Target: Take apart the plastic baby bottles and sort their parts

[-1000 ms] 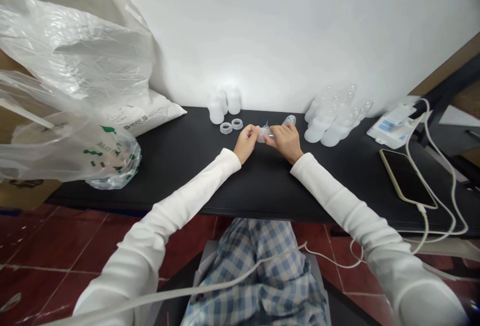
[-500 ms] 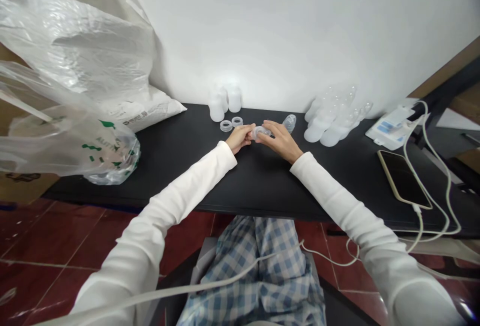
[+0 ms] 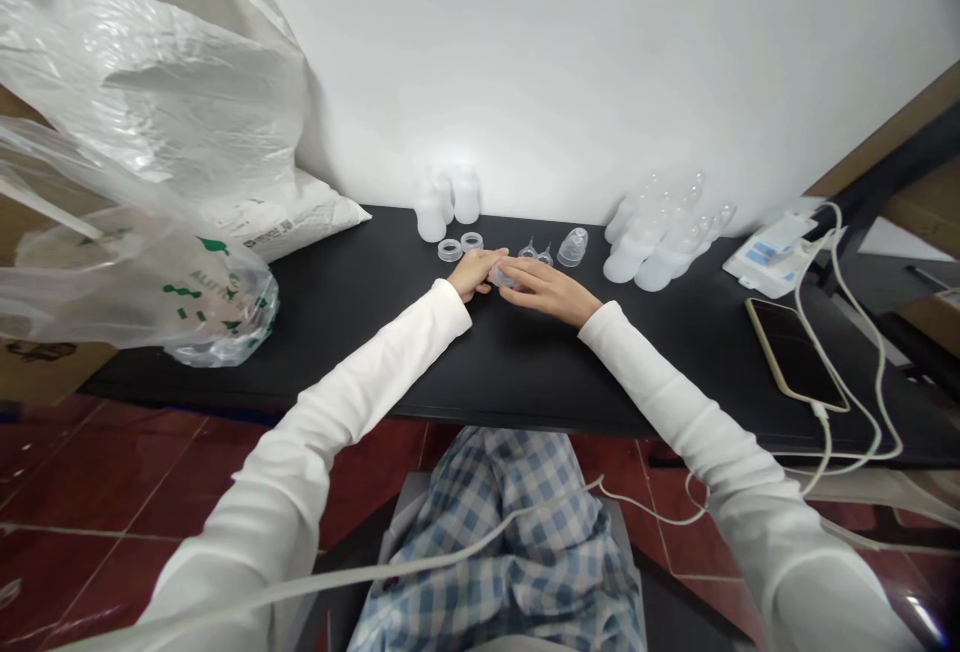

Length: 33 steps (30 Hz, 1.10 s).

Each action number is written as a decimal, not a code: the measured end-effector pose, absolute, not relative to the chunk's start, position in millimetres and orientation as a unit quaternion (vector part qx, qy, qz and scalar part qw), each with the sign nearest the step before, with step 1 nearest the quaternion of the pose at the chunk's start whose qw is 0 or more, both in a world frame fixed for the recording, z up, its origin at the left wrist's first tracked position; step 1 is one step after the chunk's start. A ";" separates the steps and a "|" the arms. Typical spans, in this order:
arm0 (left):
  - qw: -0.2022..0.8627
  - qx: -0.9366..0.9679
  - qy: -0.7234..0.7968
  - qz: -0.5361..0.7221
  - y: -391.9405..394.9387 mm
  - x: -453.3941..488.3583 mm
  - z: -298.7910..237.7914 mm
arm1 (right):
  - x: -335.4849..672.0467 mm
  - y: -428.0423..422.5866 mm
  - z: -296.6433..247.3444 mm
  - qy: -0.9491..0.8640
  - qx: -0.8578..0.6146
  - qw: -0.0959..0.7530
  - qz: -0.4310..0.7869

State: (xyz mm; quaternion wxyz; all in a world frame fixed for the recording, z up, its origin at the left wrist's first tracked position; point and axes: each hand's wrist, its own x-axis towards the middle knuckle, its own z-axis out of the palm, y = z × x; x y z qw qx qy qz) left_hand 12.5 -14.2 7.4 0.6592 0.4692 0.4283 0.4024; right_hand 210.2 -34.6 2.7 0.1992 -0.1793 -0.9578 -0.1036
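My left hand (image 3: 472, 274) is closed around the edge of a clear plastic ring (image 3: 501, 278), probably a baby bottle collar; its far side is hidden by fingers. My right hand (image 3: 553, 292) lies over the same ring with its fingers stretched out and pressed on top. Just behind the right fingers stand two small clear bottle nipples (image 3: 544, 255) with pointed tips. Right of them sits a clear domed cap (image 3: 573, 247). Two loose collar rings (image 3: 450, 250) lie behind my left hand.
Several frosted bottle bodies (image 3: 431, 217) stand by the wall. Several capped bottles (image 3: 654, 270) are grouped to the right. Farther right lie a phone (image 3: 795, 354) with a cable and a white power strip (image 3: 771, 257). Plastic bags (image 3: 217, 292) cover the table's left end.
My right hand has shifted slightly left and down, its fingers flattening over the ring. The two nipples behind it have come into view. The camera view has moved slightly.
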 end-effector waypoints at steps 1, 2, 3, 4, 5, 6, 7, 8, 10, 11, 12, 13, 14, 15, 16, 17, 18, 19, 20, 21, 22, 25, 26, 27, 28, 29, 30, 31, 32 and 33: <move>0.657 0.470 0.433 0.400 -14.5 12.3 7.9 | 209.4 -36.3 4.8 -0.961 -0.175 0.191 -0.096; 0.656 0.470 0.437 0.398 -14.7 12.3 8.4 | 208.5 -37.9 6.7 -0.964 -0.169 0.184 -0.092; 0.657 0.471 0.439 0.393 -14.7 12.2 9.0 | 207.6 -39.4 8.3 -0.966 -0.162 0.180 -0.089; 0.660 0.471 0.442 0.384 -14.5 12.2 9.6 | 206.7 -40.6 9.6 -0.968 -0.156 0.176 -0.089; 0.663 0.472 0.444 0.375 -14.1 12.1 10.4 | 206.2 -41.6 10.6 -0.969 -0.150 0.173 -0.091; 0.667 0.473 0.446 0.365 -13.5 11.8 11.1 | 206.5 -42.3 11.4 -0.971 -0.143 0.169 -0.092; 0.668 0.471 0.450 0.361 -12.9 11.5 11.7 | 208.0 -42.7 12.1 -0.972 -0.138 0.167 -0.094; 0.667 0.464 0.455 0.365 -12.5 11.0 12.0 | 211.0 -42.7 12.7 -0.972 -0.134 0.168 -0.096; 0.660 0.449 0.466 0.381 -12.5 10.3 11.7 | 222.2 -41.1 14.4 -0.965 -0.139 0.192 -0.111; 0.655 0.450 0.468 0.386 -13.2 10.2 10.9 | 229.8 -39.5 15.5 -0.956 -0.151 0.220 -0.126; 0.651 0.457 0.467 0.385 -14.2 10.4 9.7 | 238.2 -37.4 16.8 -0.939 -0.173 0.261 -0.144; 0.646 0.474 0.462 0.380 -15.4 11.0 8.2 | 246.5 -34.8 18.3 -0.912 -0.206 0.316 -0.162; 0.642 0.490 0.456 0.374 -16.6 11.8 6.8 | 254.0 -31.9 19.7 -0.875 -0.247 0.375 -0.179; 0.636 0.501 0.453 0.374 -17.7 12.7 5.5 | 260.2 -28.8 21.1 -0.846 -0.295 0.406 -0.179; 0.631 0.503 0.454 0.378 -18.2 13.5 4.4 | 264.6 -25.8 22.1 -0.822 -0.333 0.428 -0.174; 0.627 0.498 0.460 0.385 -18.4 14.1 3.8 | 267.4 -23.0 22.7 -0.804 -0.367 0.439 -0.164; 0.622 0.489 0.468 0.394 -18.0 14.4 3.5 | 268.6 -20.5 22.8 -0.793 -0.392 0.442 -0.152; 0.618 0.480 0.475 0.403 -17.3 14.4 3.4 | 268.8 -18.2 22.4 -0.785 -0.408 0.444 -0.141; 0.615 0.472 0.480 0.411 -16.6 14.2 3.6 | 268.3 -16.3 21.5 -0.780 -0.420 0.445 -0.133; 0.612 0.466 0.482 0.418 -15.9 14.0 3.9 | 267.6 -14.6 20.1 -0.775 -0.427 0.448 -0.127; 0.611 0.462 0.483 0.425 -15.5 13.7 4.2 | 267.0 -13.0 18.4 -0.771 -0.431 0.452 -0.123; 0.608 0.453 0.484 0.438 -16.7 13.9 5.4 | 267.0 -9.4 12.6 -0.765 -0.437 0.457 -0.119; 0.607 0.451 0.484 0.440 -17.8 14.3 5.8 | 267.5 -8.5 10.8 -0.766 -0.439 0.453 -0.118; 0.607 0.450 0.484 0.442 -18.9 14.7 6.2 | 268.1 -7.6 9.1 -0.769 -0.442 0.448 -0.117; 0.606 0.449 0.483 0.444 -19.9 15.1 6.6 | 268.7 -6.8 7.5 -0.771 -0.444 0.441 -0.116; 0.606 0.449 0.482 0.445 -20.8 15.5 7.0 | 269.2 -5.8 5.9 -0.773 -0.447 0.436 -0.116; 0.606 0.450 0.481 0.446 -21.5 15.7 7.2 | 269.7 -4.7 4.2 -0.773 -0.449 0.433 -0.117; 0.606 0.450 0.480 0.446 -21.9 15.8 7.4 | 270.2 -3.4 2.3 -0.771 -0.451 0.432 -0.120; 0.605 0.451 0.480 0.447 -22.1 15.8 7.5 | 270.6 -1.9 0.1 -0.769 -0.454 0.433 -0.124; 0.605 0.450 0.480 0.448 -22.1 15.7 7.5 | 271.0 -0.3 -2.2 -0.766 -0.458 0.433 -0.127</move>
